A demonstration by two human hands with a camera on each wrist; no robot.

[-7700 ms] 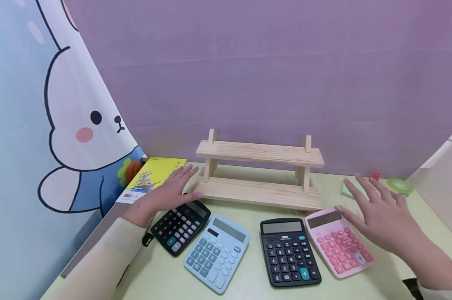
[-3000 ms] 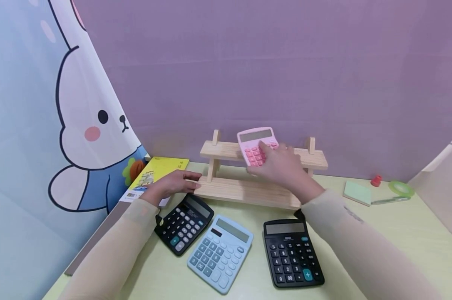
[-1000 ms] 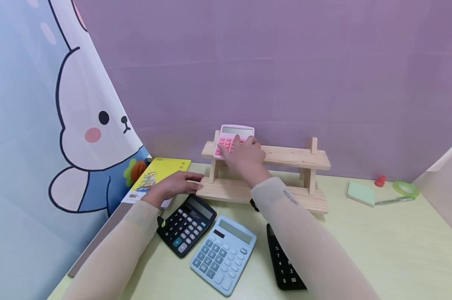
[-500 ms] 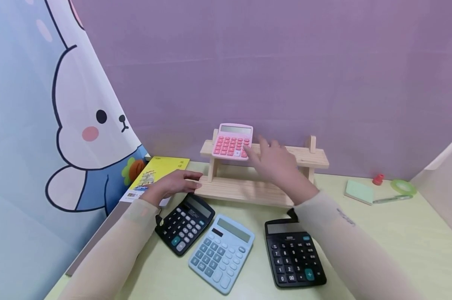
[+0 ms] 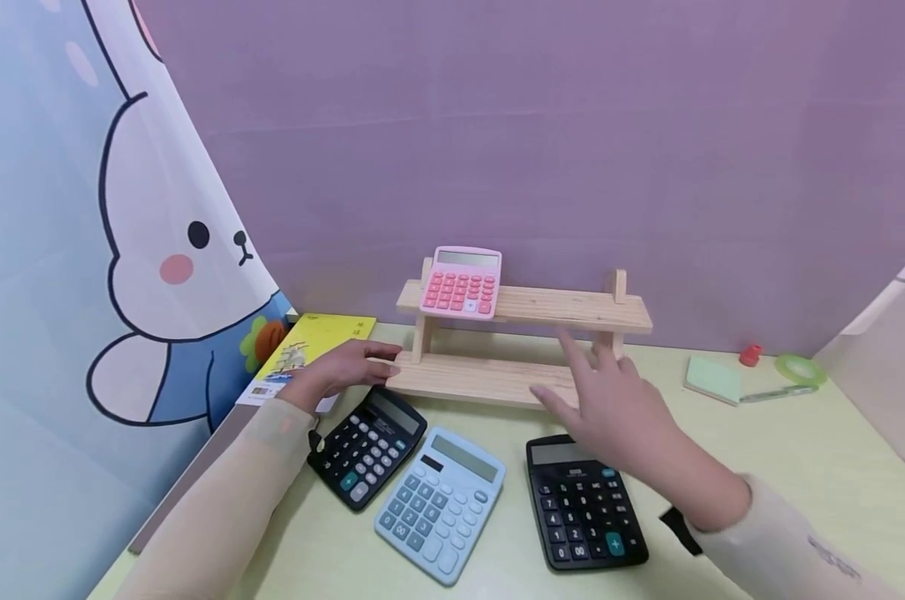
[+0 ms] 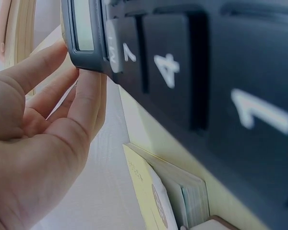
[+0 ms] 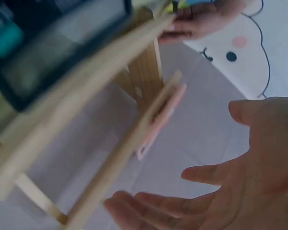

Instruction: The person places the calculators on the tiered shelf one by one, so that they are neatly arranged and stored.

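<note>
Bare fingers (image 5: 572, 354) of the right hand (image 5: 617, 412) are spread and straight, holding nothing, hovering at centre right of the head view just above the top edge of the black calculator (image 5: 583, 502) and in front of the wooden rack (image 5: 565, 307); the right wrist view shows the same open palm with the rack's boards beside it. That black calculator lies flat on the pale green table (image 5: 812, 467), lower centre of the frame, keys up, apart from the light blue calculator (image 5: 440, 502) to its left. It looks like a light, rigid plastic slab with a smooth casing, so it should lift easily; the long side edges, thumb on one and fingers on the other, seem the surest place to take it, since pressing on the keys or the display window offers less purchase. At centre left, the left hand (image 5: 340, 371) rests with fingers straight and close together against the left end of the rack's lower board, beside the upper edge of a second, smaller black calculator (image 5: 366, 447); the left wrist view shows the fingertips (image 6: 86, 81) touching that calculator's display end. A pink calculator (image 5: 461, 283) leans on the upper shelf at its left end. Further out lie a yellow booklet (image 5: 310, 354) at left, and a green notepad (image 5: 712, 379) and tape roll (image 5: 800, 367) at right.
</note>
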